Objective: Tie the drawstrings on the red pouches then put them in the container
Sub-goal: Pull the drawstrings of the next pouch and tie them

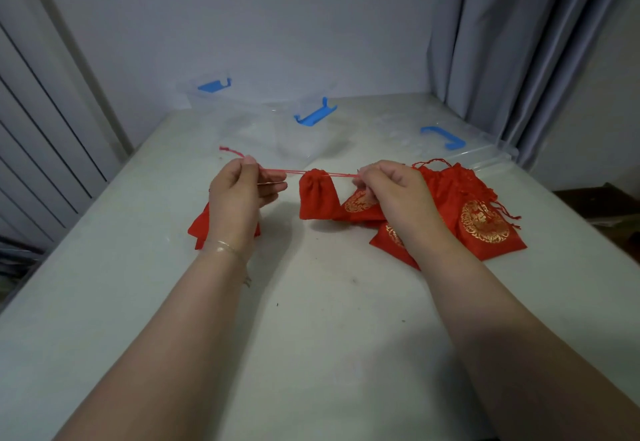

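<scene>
Red pouch (317, 195) hangs in mid-air between the two hands, its mouth gathered tight and its body drooping just above the table (322, 302). Its drawstrings (280, 171) run out taut to either side. The left hand (239, 195) pinches the left strings between thumb and fingers, a loose string end poking up past the fingertips. The right hand (391, 188) pinches the right strings close to the pouch mouth, fingers curled in. A heap of more red pouches (481, 219) with gold round emblems lies on the table under and beyond the right hand. Another red pouch (201, 229) lies beneath the left wrist, which wears a thin bracelet (227, 246). Behind stands a clear container (277, 129) with blue latches, its clear lid (485, 153) lying to the right near a grey curtain (519, 42).
</scene>
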Tool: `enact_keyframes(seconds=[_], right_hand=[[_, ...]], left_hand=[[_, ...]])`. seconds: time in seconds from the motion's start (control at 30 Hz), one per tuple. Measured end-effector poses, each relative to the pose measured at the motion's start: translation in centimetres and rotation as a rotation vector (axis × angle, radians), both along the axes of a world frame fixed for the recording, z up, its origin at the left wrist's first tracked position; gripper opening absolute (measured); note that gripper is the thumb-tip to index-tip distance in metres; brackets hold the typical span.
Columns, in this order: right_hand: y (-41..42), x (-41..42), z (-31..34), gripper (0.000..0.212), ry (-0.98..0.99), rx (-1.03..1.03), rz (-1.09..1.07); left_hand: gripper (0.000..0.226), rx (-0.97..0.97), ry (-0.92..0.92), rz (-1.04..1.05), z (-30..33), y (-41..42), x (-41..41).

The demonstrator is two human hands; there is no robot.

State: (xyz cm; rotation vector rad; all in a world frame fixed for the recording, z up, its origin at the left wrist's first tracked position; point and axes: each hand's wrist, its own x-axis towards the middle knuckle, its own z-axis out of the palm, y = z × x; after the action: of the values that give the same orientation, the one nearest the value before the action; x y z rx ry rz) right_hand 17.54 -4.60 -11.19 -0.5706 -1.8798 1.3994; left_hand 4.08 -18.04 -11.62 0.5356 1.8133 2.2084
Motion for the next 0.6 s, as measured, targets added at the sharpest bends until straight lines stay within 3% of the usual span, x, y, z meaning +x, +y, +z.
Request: enact_keyframes(seconds=[0.13, 0.27, 0.33, 0.5, 0.6], right_hand=[[0.2, 0.0, 0.1, 0.035, 0.026, -0.123, 0.01], [-0.5, -0.3, -0.5, 0.028, -0.115, -0.09, 0.127], [-0.8, -0.3, -0.7, 0.028, -0.152, -0.073, 0.166], [-1.4, 0.2, -0.1, 0.031, -0.105, 0.003, 0.213], [-2.0, 0.4, 0.2, 0.027, -0.032, 0.062, 0.247]], left_hand=[[0.037, 0.292, -0.129, -0.395, 1.6, -0.8, 0.8], [0.038, 0.376, -0.193, -0.538, 2.2, -1.3, 1.6], [0.036, 0.263, -0.149, -0.515, 2.1, -1.2, 1.5], [0.032, -0.232, 0.065, -0.343, 1.2, -0.4, 2.0], [0.017, -0.37, 0.119, -0.441, 0.9, -0.5, 2.2]])
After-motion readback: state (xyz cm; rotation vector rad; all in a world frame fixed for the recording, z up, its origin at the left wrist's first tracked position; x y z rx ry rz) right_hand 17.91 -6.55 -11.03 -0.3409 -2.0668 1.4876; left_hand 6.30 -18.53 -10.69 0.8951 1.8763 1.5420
